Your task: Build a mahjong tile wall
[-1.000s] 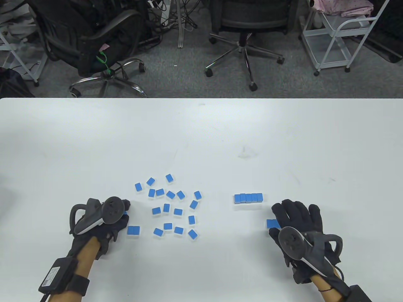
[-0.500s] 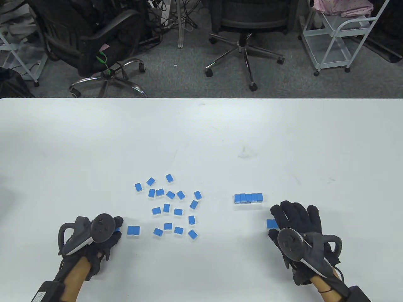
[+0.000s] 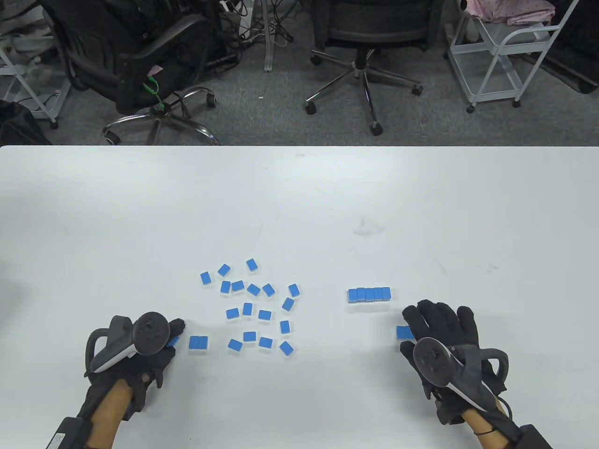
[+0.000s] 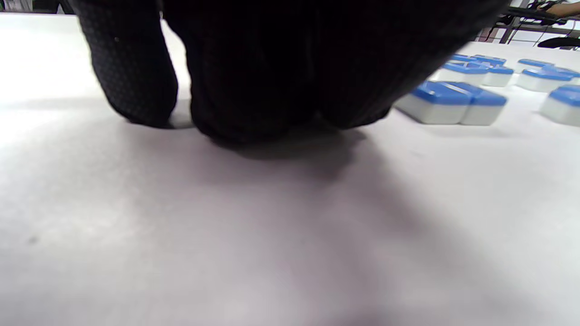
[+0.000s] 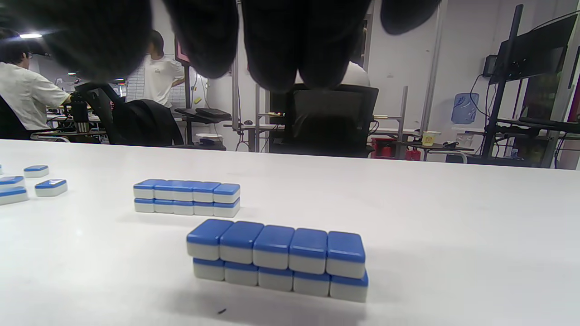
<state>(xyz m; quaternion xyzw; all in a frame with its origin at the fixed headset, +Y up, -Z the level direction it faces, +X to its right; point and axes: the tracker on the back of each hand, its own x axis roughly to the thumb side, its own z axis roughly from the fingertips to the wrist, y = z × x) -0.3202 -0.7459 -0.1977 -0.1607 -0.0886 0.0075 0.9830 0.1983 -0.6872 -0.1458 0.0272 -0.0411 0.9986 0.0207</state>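
Blue-backed mahjong tiles lie on the white table (image 3: 299,196). A two-layer wall (image 3: 369,294) of several tiles stands right of centre; it also shows in the right wrist view (image 5: 186,197). A second two-layer wall (image 5: 278,260) stands nearer, mostly hidden under my right hand (image 3: 416,322) in the table view, its left end (image 3: 402,333) showing. My right hand's fingers (image 5: 272,40) hang spread above it without touching. My left hand (image 3: 172,334) presses down on a single tile (image 3: 174,341) just left of a side-by-side tile pair (image 3: 199,342), which also shows in the left wrist view (image 4: 453,102).
Several loose tiles (image 3: 255,304) lie face down in a scatter at the table's centre front. Office chairs (image 3: 360,42) and a white cart (image 3: 505,51) stand on the floor beyond the table's far edge.
My left hand has moved toward the front edge and left, dragging one tile down beside the tile pair. My right hand has stayed over the near wall.
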